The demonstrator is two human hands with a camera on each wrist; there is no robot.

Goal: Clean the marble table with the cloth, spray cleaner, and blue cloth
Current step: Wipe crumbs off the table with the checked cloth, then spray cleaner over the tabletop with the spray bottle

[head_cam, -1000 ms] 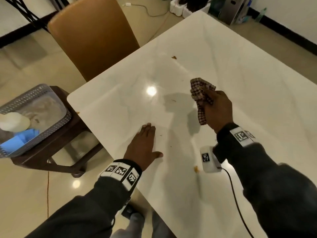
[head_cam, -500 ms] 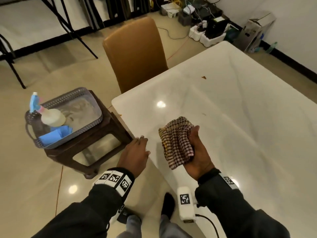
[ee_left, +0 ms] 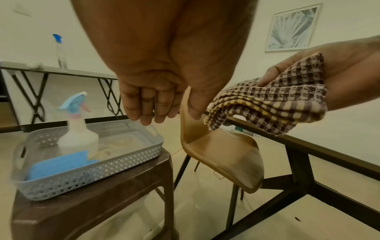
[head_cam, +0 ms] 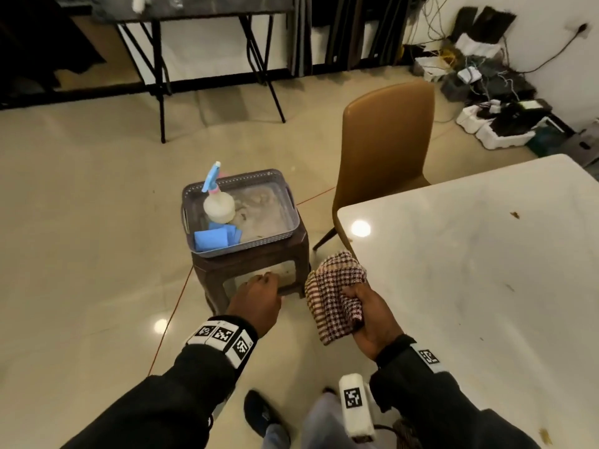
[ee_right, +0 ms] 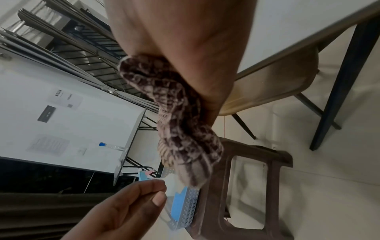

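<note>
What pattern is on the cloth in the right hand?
A brown-and-cream check on the cloth; the left wrist view shows it best.

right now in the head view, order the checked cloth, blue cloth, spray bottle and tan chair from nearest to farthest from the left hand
From the left hand:
1. Checked cloth, just to its right, held in the right hand.
2. Blue cloth, ahead in the near corner of the grey basket.
3. Spray bottle, behind the blue cloth in the same basket.
4. Tan chair, farthest, ahead and right by the marble table.
</note>
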